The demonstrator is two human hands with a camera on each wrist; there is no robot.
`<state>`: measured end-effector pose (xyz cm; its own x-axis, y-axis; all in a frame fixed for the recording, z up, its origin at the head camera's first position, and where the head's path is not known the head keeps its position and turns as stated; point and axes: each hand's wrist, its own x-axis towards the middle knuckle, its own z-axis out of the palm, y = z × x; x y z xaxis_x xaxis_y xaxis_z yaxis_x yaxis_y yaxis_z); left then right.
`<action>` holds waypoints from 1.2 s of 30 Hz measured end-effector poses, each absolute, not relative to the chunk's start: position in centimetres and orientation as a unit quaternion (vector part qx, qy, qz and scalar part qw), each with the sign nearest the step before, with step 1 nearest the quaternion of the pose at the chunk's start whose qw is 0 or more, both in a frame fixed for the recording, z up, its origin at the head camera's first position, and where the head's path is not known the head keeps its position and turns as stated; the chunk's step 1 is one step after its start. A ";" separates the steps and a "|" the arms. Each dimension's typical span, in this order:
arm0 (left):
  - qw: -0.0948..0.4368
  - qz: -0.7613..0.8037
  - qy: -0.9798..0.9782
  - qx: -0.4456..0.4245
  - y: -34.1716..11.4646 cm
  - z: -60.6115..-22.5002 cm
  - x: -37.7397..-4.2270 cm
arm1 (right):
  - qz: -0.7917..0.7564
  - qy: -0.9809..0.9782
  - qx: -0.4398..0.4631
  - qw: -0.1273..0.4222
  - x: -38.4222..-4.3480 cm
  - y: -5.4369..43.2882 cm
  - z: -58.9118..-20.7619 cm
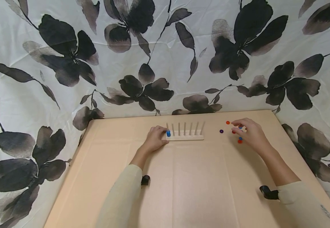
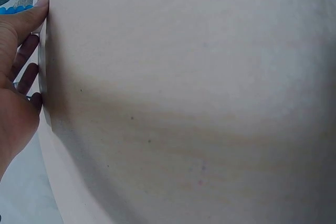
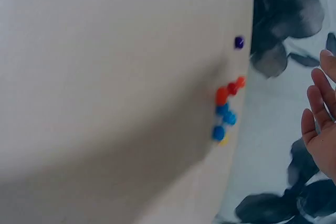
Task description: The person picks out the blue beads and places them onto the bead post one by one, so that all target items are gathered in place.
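Note:
A wooden peg rack (image 1: 184,138) with a row of thin upright pegs stands near the table's back edge. Blue beads (image 1: 168,133) are stacked on its leftmost peg. My left hand (image 1: 154,139) grips the rack's left end, thumb at the front of the base; in the left wrist view the thumb (image 2: 32,18) lies along the base beside the blue beads. To the right, my right hand (image 1: 251,134) hovers over loose beads, thumb and forefinger apart, with nothing seen between them. Orange (image 3: 222,96), red, blue (image 3: 218,132) and yellow beads lie clustered there, partly hidden by that hand in the head view.
A purple bead (image 1: 221,131) lies between the rack and the cluster. The light wooden table (image 1: 193,183) ends just behind the rack, where a floral cloth (image 1: 165,57) hangs. Black wrist cameras (image 1: 268,192) sit at both sleeves.

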<state>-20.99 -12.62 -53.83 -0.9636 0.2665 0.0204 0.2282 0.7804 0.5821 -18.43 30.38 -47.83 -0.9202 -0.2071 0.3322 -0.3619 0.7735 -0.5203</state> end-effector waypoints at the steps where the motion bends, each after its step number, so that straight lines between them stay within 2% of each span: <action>1: 0.032 0.304 0.943 0.132 -12.6 -53.9 -21.0 | 0.296 -0.935 0.148 0.124 -18.4 30.8 -48.1; 9: 0.031 0.305 0.943 0.131 -12.7 -54.0 -20.9 | 0.271 -0.949 0.137 0.078 -18.8 33.4 -50.3; 15: 0.033 0.310 0.941 0.131 -12.7 -53.8 -20.8 | 0.251 -0.961 0.115 0.012 -19.1 34.3 -51.4; 19: 0.033 0.306 0.942 0.131 -12.6 -53.9 -20.8 | 0.224 -0.966 0.125 -0.010 -19.1 34.5 -52.0; 36: 0.032 0.301 0.944 0.133 -12.6 -54.2 -20.9 | 0.181 -0.971 0.158 0.003 -19.1 35.1 -53.4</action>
